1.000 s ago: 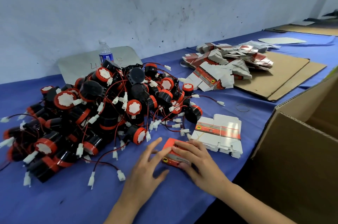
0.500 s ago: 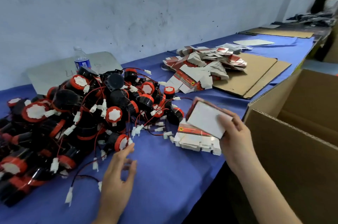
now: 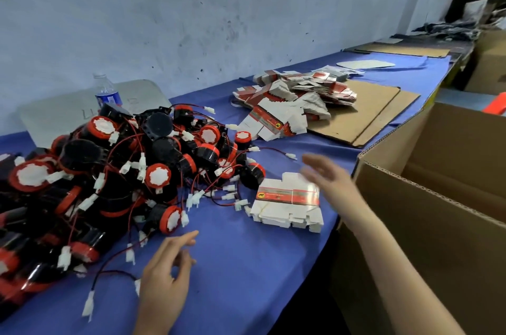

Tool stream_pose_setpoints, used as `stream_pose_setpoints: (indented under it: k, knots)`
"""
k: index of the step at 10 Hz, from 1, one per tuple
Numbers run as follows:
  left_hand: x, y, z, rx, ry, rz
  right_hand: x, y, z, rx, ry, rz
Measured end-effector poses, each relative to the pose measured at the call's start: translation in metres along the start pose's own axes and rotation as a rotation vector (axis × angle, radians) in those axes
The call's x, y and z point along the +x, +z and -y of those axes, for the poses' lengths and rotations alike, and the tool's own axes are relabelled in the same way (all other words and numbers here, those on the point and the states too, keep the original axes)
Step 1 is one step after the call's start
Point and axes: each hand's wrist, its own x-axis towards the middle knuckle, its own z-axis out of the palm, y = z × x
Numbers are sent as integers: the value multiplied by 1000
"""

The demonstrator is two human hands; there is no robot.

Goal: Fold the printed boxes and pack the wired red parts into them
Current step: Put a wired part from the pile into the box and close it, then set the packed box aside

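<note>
A big heap of black and red wired parts (image 3: 115, 170) with white plugs covers the left of the blue table. A small bundle of flat printed boxes (image 3: 287, 202), white with a red band, lies near the table's front edge. My right hand (image 3: 328, 178) hovers just right of that bundle, blurred, fingers spread and empty. My left hand (image 3: 164, 277) floats low over the blue cloth in front of the heap, fingers loosely bent, holding nothing. One red-capped part (image 3: 167, 218) lies just beyond its fingertips.
A large open cardboard carton (image 3: 438, 225) stands against the table's right edge. Farther back lies a loose pile of flat printed boxes (image 3: 290, 104) beside cardboard sheets (image 3: 369, 113). A water bottle (image 3: 106, 94) stands behind the heap by the wall.
My right hand carried a folded box to the right toward the carton and is now empty, back over the flat bundle. My left hand stayed near the heap.
</note>
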Motion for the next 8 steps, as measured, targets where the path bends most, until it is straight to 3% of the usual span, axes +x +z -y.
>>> stream_pose_setpoints:
  k: [1, 5, 7, 8]
  knots:
    - [0, 1, 0, -1, -2, -7, 9, 4, -36, -908, 32, 401]
    - [-2, 1, -2, -28, -18, 1, 26, -2, -9, -1290, -17, 605]
    - [-1, -1, -3, -10, 13, 9, 46, -20, 8, -1128, 86, 677]
    - [-1, 0, -3, 2, 24, 2, 43, -31, 3, -1320, 22, 739]
